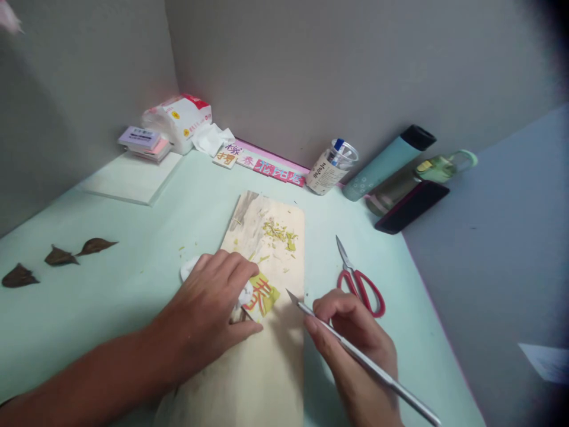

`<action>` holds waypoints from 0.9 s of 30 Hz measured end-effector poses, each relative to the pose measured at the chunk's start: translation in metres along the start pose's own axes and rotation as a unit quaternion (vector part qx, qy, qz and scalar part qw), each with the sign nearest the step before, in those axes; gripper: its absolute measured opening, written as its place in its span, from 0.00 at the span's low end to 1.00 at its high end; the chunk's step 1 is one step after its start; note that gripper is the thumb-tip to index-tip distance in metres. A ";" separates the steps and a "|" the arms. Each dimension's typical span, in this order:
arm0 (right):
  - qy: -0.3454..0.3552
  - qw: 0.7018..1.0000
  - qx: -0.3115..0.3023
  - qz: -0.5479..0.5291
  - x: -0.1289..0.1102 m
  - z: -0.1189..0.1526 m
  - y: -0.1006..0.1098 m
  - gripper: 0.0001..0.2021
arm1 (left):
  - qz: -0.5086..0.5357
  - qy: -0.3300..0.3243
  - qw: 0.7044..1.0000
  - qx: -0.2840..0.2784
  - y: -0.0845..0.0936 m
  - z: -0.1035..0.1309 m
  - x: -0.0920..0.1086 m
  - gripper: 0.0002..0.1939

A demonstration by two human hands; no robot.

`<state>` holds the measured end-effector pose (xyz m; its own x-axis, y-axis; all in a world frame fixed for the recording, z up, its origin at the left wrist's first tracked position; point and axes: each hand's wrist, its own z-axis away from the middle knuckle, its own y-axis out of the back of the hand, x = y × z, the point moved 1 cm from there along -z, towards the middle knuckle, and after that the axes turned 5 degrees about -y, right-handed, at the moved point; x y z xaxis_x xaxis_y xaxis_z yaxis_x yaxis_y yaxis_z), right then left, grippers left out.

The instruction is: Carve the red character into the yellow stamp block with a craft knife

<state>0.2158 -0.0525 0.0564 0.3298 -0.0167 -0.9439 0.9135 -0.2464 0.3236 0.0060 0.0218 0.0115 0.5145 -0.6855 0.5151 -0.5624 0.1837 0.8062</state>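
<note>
One camera, on the person's head, looks forward and down over the worktop (111,302) to the grey wall (267,71) behind. It is near enough that the left hand (216,296), right hand (362,344) and board (280,367) take up the lower middle, the board running off the bottom edge.

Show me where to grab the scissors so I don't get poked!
Probably by the red handles, coming from the right: they're wide loops, and the rightmost curves out that way, while the pointed blades aim away from the person.

Leaves (61,256), tissue pack (192,121), perhaps a phone (412,207)
</note>
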 end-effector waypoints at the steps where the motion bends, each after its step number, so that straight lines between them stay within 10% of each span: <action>1: -0.018 1.000 -0.005 -0.019 -0.001 -0.004 -0.003 0.09 | 0.024 -0.008 1.000 -0.012 0.001 0.001 -0.002 0.28; 5: -0.013 0.996 -0.053 -0.065 -0.002 -0.013 -0.014 0.05 | 0.108 -0.042 0.992 -0.049 0.009 0.006 -0.013 0.42; 12: 0.033 0.993 -0.075 -0.082 0.011 -0.011 -0.031 0.04 | 0.077 0.037 0.993 -0.078 0.015 0.002 -0.025 0.26; 27: 0.071 0.987 -0.143 -0.007 0.020 -0.015 -0.035 0.06 | 0.119 0.010 0.990 -0.071 0.013 0.002 -0.032 0.27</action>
<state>0.1941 -0.0298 0.0269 0.3281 0.1250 -0.9363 0.9414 0.0393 0.3351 -0.0189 0.0448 0.0056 0.3919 -0.5973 0.6998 -0.5733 0.4363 0.6935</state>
